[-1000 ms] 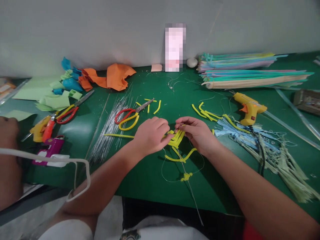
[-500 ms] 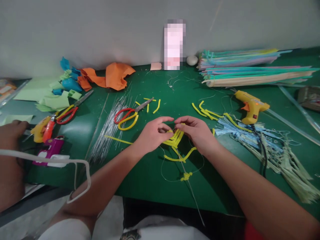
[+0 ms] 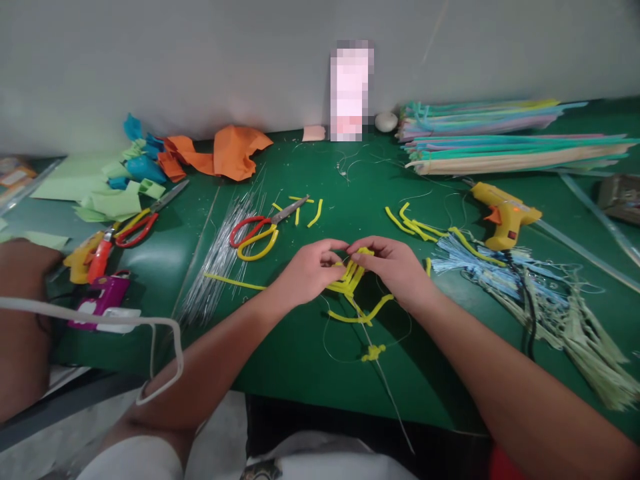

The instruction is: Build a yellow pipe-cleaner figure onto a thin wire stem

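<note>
Between my hands is a yellow pipe-cleaner piece point(image 3: 352, 279), bent into nested V shapes on a thin wire stem point(image 3: 393, 397). My left hand point(image 3: 316, 268) pinches its left side with thumb and fingers. On the other side, the thumb and fingers of my right hand point(image 3: 390, 265) close on its upper right part. Lower on the stem are a curved yellow strip point(image 3: 361, 317) and a small yellow knot point(image 3: 373, 353). A thin thread loops around them. Another yellow pipe cleaner point(image 3: 235, 282) lies left of my left wrist. The fingertips partly hide the held piece.
Red-and-yellow scissors point(image 3: 255, 239) rest on thin wires point(image 3: 217, 260). To the right lie a yellow glue gun point(image 3: 505, 217), tassels point(image 3: 565, 327) and pipe-cleaner bundles point(image 3: 515, 153). Orange paper point(image 3: 240, 152) is behind, at left. Another person's arm point(image 3: 23, 320) is at the far left, near a white tube frame point(image 3: 170, 323).
My left fingers have loosened and straightened a little, their tips moving up toward my right hand. The yellow piece stays nearly in place. The other person's hand at far left has shifted.
</note>
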{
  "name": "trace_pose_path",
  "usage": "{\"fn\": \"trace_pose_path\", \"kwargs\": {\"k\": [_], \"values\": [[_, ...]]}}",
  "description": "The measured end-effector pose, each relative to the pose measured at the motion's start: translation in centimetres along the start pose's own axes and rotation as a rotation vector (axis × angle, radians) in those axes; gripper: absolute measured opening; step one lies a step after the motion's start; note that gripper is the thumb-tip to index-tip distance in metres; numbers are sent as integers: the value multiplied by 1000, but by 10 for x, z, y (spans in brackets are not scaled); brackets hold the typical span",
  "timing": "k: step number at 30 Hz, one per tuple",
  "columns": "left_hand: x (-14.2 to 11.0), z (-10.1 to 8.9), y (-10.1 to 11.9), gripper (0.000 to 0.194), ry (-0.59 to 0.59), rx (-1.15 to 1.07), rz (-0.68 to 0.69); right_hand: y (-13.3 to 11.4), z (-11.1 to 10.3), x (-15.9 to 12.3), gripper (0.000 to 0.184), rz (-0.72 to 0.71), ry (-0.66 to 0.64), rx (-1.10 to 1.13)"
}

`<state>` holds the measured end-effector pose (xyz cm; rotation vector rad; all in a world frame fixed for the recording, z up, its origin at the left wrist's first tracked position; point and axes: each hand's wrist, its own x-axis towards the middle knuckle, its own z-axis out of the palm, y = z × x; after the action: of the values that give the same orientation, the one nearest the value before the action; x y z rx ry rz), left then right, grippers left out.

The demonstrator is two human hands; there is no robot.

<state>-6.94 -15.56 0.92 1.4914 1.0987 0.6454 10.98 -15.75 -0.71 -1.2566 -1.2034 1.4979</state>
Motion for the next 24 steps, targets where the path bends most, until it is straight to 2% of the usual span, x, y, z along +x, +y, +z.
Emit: {"fn": "trace_pose_path", "kwargs": {"k": [5, 8, 15, 24], "values": [[1, 0, 12, 37, 63, -95, -140, 4, -1, 2, 21, 7, -18, 13], [2, -1, 14, 38, 65, -170, -177, 5, -3, 3, 21, 11, -27, 5], [2, 1, 8, 38, 113, -235, -138, 2, -2, 1, 22, 11, -33, 10], [2, -2, 6, 39, 44, -280, -114, -3, 0, -2, 14, -49, -19, -61]]}}
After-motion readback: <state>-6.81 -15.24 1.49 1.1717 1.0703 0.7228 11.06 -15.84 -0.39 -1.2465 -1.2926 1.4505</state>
